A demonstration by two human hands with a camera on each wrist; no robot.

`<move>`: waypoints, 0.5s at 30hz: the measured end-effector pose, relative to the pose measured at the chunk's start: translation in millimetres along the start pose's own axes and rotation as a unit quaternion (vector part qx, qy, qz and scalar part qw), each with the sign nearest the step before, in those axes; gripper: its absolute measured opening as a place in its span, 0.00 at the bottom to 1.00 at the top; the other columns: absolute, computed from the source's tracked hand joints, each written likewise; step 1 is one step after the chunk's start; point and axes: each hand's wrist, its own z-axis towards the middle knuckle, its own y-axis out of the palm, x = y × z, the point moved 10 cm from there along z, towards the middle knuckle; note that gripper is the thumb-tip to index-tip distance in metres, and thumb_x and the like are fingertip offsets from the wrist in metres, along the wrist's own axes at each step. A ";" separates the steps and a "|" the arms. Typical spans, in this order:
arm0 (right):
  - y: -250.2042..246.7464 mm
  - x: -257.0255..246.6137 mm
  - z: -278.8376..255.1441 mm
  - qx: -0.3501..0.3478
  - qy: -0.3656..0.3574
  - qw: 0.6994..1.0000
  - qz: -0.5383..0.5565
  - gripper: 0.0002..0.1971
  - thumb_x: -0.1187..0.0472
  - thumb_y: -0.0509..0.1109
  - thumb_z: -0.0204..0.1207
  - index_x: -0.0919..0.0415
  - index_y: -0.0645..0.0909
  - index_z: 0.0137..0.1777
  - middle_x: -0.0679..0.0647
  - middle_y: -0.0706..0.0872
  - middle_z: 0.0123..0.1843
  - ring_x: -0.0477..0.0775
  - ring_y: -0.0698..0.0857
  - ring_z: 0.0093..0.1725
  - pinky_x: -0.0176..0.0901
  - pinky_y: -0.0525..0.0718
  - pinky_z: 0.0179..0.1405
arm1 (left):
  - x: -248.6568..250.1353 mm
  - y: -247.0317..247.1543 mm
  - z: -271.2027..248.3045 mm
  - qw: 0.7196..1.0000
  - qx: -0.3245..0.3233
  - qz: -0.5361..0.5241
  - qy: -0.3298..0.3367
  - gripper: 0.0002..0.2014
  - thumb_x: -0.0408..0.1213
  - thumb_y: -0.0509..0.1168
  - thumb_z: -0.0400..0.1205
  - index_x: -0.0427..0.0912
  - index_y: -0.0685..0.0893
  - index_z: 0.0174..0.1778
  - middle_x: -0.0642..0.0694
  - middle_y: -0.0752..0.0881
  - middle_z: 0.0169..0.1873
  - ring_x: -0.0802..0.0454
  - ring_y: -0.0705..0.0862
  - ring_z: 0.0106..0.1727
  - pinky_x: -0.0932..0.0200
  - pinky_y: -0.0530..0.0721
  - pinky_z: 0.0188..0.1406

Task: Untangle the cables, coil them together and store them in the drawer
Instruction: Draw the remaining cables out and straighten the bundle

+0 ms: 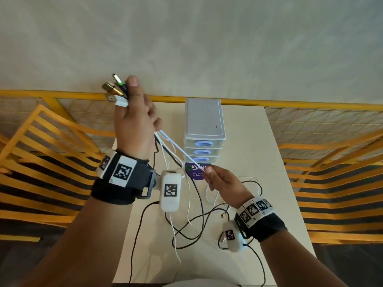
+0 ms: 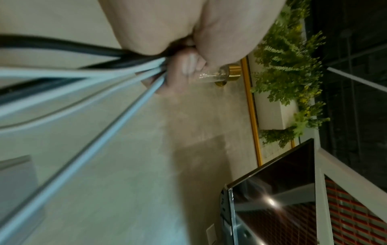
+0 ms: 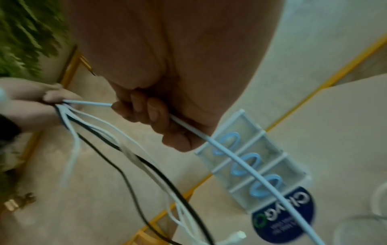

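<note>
Nearby, drawer unit (image 1: 204, 129) behind taut white cable (image 1: 182, 153).

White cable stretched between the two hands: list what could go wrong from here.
1. The right hand pinches the thin white cable taut from the left hand; pulling harder may tighten the black and white loops on the beige table.
2. The bundled plug ends stick out above the left hand's grip and could slip out.
3. The taut cable crosses before the small white plastic three-drawer unit, which might be tugged over.
</note>
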 end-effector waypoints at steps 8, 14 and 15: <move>-7.2 57.8 -16.8 -0.002 0.115 0.993 -0.023 0.22 0.45 0.54 0.88 0.58 0.69 0.35 0.38 0.72 0.26 0.42 0.74 0.34 0.25 0.74 0.39 | 43.2 4.0 2.3 0.998 0.003 -0.035 0.044 0.21 0.53 0.57 0.91 0.51 0.73 0.32 0.53 0.66 0.24 0.55 0.62 0.24 0.61 0.59 0.22; -11.3 41.4 -4.7 0.013 0.102 0.992 0.067 0.23 0.44 0.56 0.88 0.59 0.70 0.37 0.41 0.69 0.31 0.47 0.69 0.33 0.43 0.77 0.45 | 4.7 18.6 -5.1 0.993 -0.073 0.093 -0.008 0.21 0.53 0.58 0.91 0.52 0.72 0.32 0.55 0.68 0.23 0.57 0.65 0.22 0.63 0.63 0.19; -13.2 32.7 -0.7 0.018 0.097 0.992 0.081 0.23 0.42 0.57 0.87 0.58 0.71 0.37 0.44 0.69 0.32 0.48 0.68 0.33 0.45 0.74 0.43 | -8.9 23.8 -9.1 0.985 -0.105 0.138 -0.021 0.21 0.53 0.58 0.91 0.52 0.71 0.32 0.54 0.69 0.23 0.57 0.66 0.21 0.62 0.64 0.20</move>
